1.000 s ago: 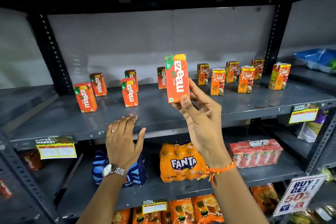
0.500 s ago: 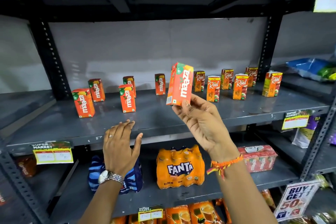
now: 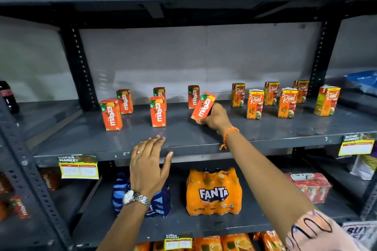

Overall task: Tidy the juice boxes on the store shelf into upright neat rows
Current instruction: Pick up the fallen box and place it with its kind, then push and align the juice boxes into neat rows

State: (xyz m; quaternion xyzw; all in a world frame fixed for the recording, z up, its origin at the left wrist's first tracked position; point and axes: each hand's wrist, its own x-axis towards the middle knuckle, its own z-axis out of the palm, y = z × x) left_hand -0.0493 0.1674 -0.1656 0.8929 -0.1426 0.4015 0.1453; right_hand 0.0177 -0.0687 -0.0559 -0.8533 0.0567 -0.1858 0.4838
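My right hand (image 3: 215, 118) grips an orange Maaza juice box (image 3: 203, 105), tilted to the right just above the grey shelf (image 3: 204, 138), in front of an upright Maaza box (image 3: 193, 96) at the back. Several other Maaza boxes stand upright to the left, such as a front box (image 3: 111, 114) and a middle box (image 3: 157, 111). Several Real juice boxes (image 3: 255, 104) stand upright on the right half. My left hand (image 3: 150, 166) hovers open at the shelf's front edge, fingers spread, holding nothing.
Below, a Fanta bottle pack (image 3: 213, 191), a blue pack (image 3: 142, 199) and a red carton pack (image 3: 312, 186) sit on the lower shelf. Price tags (image 3: 78, 167) hang on the shelf edge. Dark uprights (image 3: 81, 67) frame the bay. A cola bottle (image 3: 8, 98) stands far left.
My right hand has carried the Maaza box down and forward onto the shelf area, tilting it right. The left hand stayed near the shelf edge. The view has shifted upward.
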